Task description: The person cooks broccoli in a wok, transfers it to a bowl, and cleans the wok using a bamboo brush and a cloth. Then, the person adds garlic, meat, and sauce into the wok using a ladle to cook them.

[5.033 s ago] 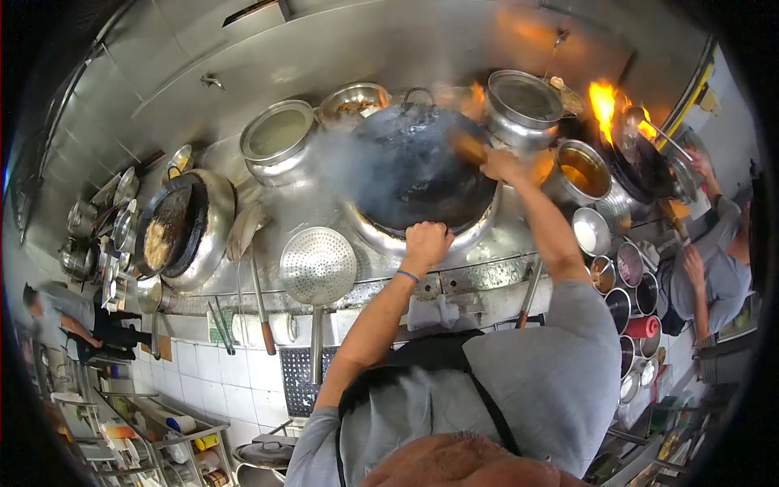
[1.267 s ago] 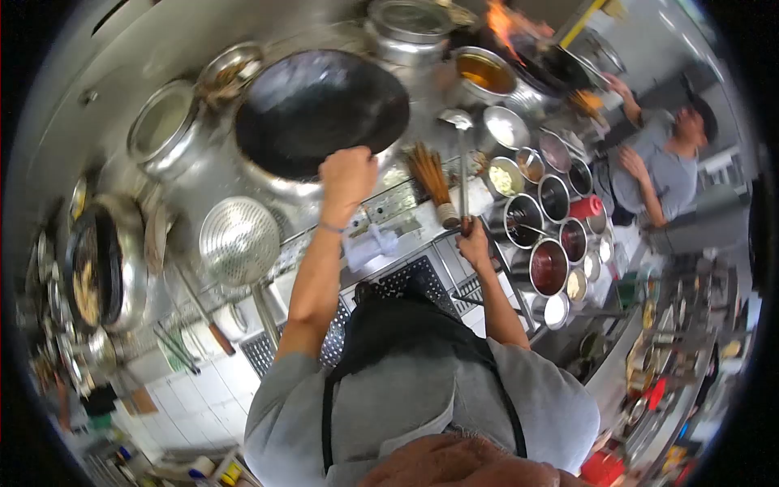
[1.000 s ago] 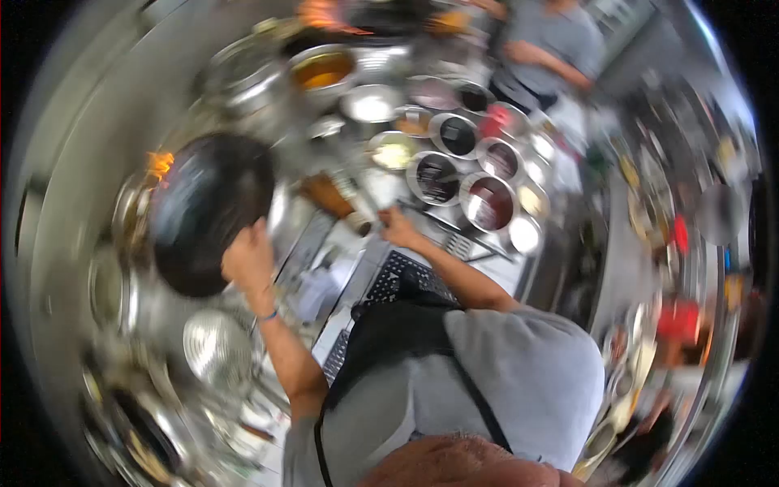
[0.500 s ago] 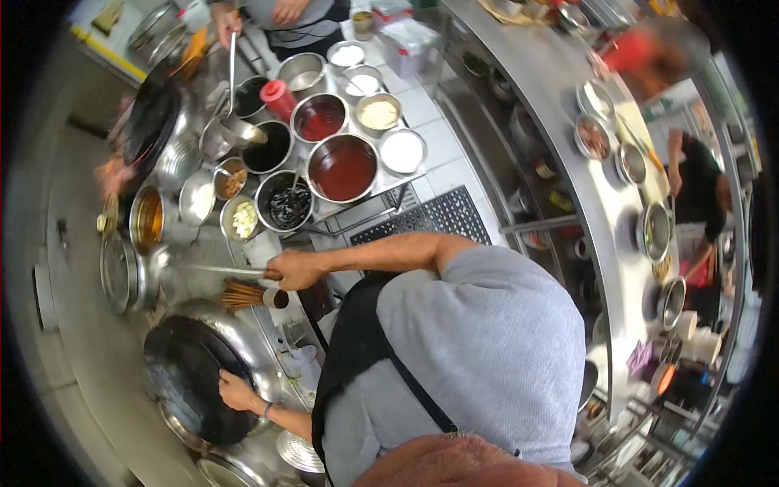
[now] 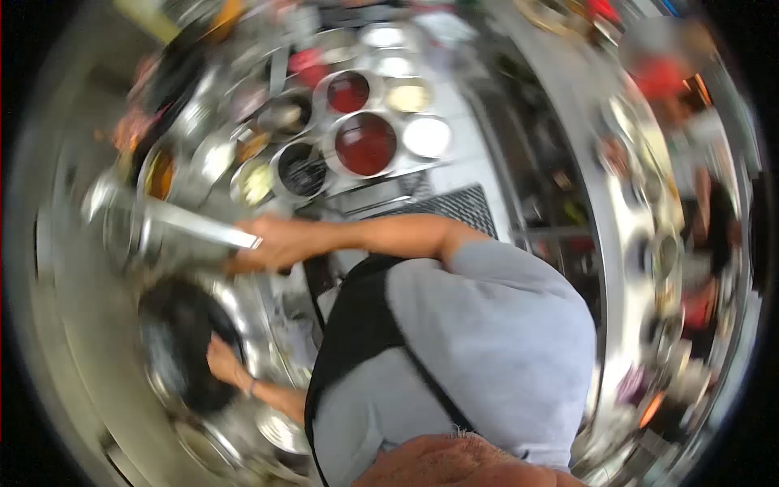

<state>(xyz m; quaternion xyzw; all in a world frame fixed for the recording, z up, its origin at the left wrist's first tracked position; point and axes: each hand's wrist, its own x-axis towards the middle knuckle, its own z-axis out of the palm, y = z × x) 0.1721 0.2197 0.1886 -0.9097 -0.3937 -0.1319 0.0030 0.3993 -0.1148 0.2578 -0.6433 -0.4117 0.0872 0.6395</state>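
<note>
My left hand (image 5: 223, 361) is closed at the rim of a large black wok (image 5: 174, 333), lower left in the head view. Farther up, my right hand (image 5: 276, 242) grips a long-handled metal ladle (image 5: 195, 221), which stretches left. Its blurred bowl end (image 5: 101, 195) is by the back wall, over or in front of a metal pot (image 5: 122, 231); I cannot tell if they touch. Nothing distinct can be made out inside the wok. Motion blur smears both the ladle and my right hand.
Beyond my right arm stand pots with red sauce (image 5: 365, 144), dark sauce (image 5: 302, 169), pale pieces (image 5: 256, 183) and orange liquid (image 5: 160, 174). Flames (image 5: 130, 130) rise beside another wok (image 5: 174, 77). A long counter (image 5: 596, 243) holds bowls at right, with people (image 5: 706, 211) beyond.
Over the last half second my right hand has lifted the ladle, and its bowl has swung toward the back wall. My left hand remains at the wok's rim. The view has shifted slightly.
</note>
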